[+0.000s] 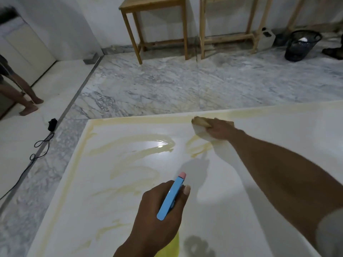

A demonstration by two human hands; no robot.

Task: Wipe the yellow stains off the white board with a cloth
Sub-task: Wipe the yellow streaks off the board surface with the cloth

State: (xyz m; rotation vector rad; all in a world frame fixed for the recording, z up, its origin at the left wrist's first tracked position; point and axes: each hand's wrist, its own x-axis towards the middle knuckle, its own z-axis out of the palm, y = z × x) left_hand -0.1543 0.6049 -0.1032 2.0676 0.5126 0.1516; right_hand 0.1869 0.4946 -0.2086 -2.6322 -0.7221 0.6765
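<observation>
Right hand (220, 131) grips a crumpled white cloth (201, 127), yellow-soiled at its tip, pressed on the large glossy white board (278, 127) near its far edge at 1 o'clock. Left hand (159, 216), at 6 o'clock, clasps a blue spray head with pink nozzle (171, 197). Yellow smeared stains (141, 145) cover the board from 9 to 12 o'clock.

Board (241, 182) fills near field; floor (167, 89) beyond it, far and left. Stains (133, 149) on left and middle of board, also along far and left edges. Cloth (201, 129) on board at far edge; right hand (220, 129) on top, gripping it. Left hand (159, 210) near centre, over board, holds spray bottle (171, 197). Cable (39, 145) on floor left of board. Table (154, 4) far, by wall (74, 25); second table (230, 38) to its right; basket (300, 47) far right. Person's legs (22, 89) far left.
</observation>
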